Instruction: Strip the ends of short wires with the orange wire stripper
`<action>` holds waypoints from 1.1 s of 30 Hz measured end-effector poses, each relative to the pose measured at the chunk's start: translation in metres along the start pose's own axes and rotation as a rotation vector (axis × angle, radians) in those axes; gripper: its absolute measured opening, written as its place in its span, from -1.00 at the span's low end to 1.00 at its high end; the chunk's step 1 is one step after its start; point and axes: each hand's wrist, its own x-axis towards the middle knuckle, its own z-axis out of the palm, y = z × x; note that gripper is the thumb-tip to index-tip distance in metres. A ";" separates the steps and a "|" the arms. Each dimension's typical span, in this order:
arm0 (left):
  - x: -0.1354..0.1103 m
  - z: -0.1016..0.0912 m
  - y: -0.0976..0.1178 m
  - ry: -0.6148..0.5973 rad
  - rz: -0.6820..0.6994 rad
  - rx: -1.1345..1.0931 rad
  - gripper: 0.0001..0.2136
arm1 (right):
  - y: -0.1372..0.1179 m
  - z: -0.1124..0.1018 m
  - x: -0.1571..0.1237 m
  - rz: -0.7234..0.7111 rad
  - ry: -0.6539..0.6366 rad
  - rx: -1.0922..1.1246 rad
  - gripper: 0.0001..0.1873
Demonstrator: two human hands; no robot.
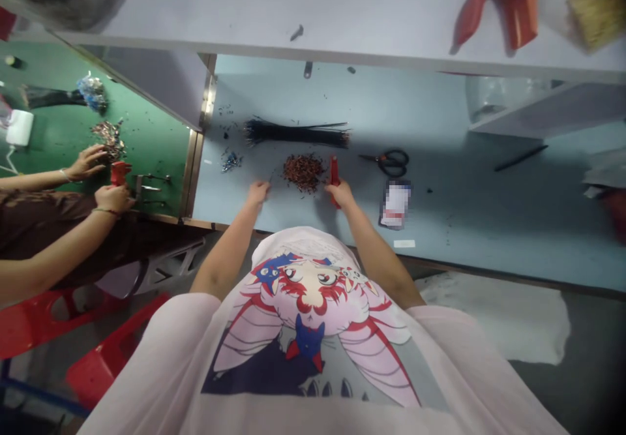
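My right hand (341, 194) is closed around a red-handled tool (334, 173) that stands just right of a small pile of reddish-brown wire bits (304, 171) on the light blue table (489, 213). My left hand (257, 193) rests left of the pile, fingers pinched on a thin dark wire (270, 177). A bundle of long black wires (298, 134) lies flat behind the pile.
Black scissors (391, 160) and a small card (396, 205) lie right of my right hand. A white shelf (342, 11) overhangs the table's back. At the left, another person's hands (98, 180) work with a red tool on a green table (147, 135). Red stools (102, 363) stand below.
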 end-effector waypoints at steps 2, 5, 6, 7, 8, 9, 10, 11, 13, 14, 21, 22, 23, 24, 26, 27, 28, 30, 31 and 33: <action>0.009 0.001 0.017 -0.020 0.015 -0.023 -0.82 | -0.004 -0.001 -0.002 -0.012 -0.021 0.036 -0.74; 0.010 -0.022 0.027 0.006 0.023 -0.019 -0.84 | 0.003 -0.009 -0.018 -0.003 -0.016 0.097 -0.72; 0.007 -0.035 0.025 0.029 0.012 -0.004 -0.84 | 0.009 -0.013 -0.027 0.006 -0.013 0.118 -0.71; 0.002 -0.049 0.019 0.057 -0.007 0.018 -0.84 | 0.015 -0.017 -0.037 0.018 -0.010 0.138 -0.70; -0.004 -0.063 0.012 0.085 -0.032 0.044 -0.84 | 0.022 -0.021 -0.047 0.031 -0.007 0.156 -0.69; -0.011 -0.076 0.002 0.113 -0.065 0.073 -0.84 | 0.029 -0.025 -0.058 0.045 -0.005 0.172 -0.68; -0.018 -0.088 -0.009 0.135 -0.106 0.103 -0.84 | 0.035 -0.028 -0.068 0.060 -0.004 0.184 -0.67; -0.026 -0.097 -0.021 0.147 -0.153 0.134 -0.83 | 0.041 -0.031 -0.078 0.075 -0.004 0.191 -0.68; -0.040 -0.106 -0.044 0.142 -0.243 0.188 -0.78 | 0.050 -0.034 -0.093 0.102 -0.011 0.196 -0.69; -0.045 -0.107 -0.053 0.128 -0.278 0.207 -0.73 | 0.052 -0.033 -0.098 0.111 -0.017 0.196 -0.70; -0.035 -0.061 -0.045 0.078 -0.208 0.205 -0.67 | 0.029 -0.015 -0.096 0.079 -0.122 0.190 -0.80; -0.032 -0.050 -0.034 0.055 -0.158 0.175 -0.68 | 0.022 -0.012 -0.095 0.066 -0.146 0.196 -0.80; -0.032 -0.040 -0.021 0.032 -0.103 0.141 -0.70 | 0.014 -0.011 -0.096 0.050 -0.168 0.206 -0.80; -0.033 -0.029 -0.007 0.014 -0.042 0.104 -0.76 | 0.007 -0.010 -0.098 0.031 -0.186 0.217 -0.78; -0.045 -0.010 0.019 -0.026 0.087 0.036 -0.84 | -0.007 -0.013 -0.106 -0.015 -0.214 0.245 -0.70; -0.054 -0.002 0.031 -0.049 0.154 0.006 -0.86 | -0.013 -0.016 -0.112 -0.057 -0.238 0.256 -0.65; -0.066 0.005 0.041 -0.074 0.217 -0.018 -0.87 | -0.018 -0.020 -0.119 -0.112 -0.268 0.261 -0.60; -0.092 0.011 0.056 -0.115 0.333 -0.050 -0.89 | -0.026 -0.028 -0.134 -0.242 -0.317 0.240 -0.52; -0.106 0.012 0.062 -0.127 0.386 -0.059 -0.90 | -0.029 -0.032 -0.141 -0.303 -0.327 0.212 -0.50; -0.132 0.008 0.071 -0.132 0.496 -0.072 -0.93 | -0.034 -0.040 -0.156 -0.379 -0.297 0.145 -0.47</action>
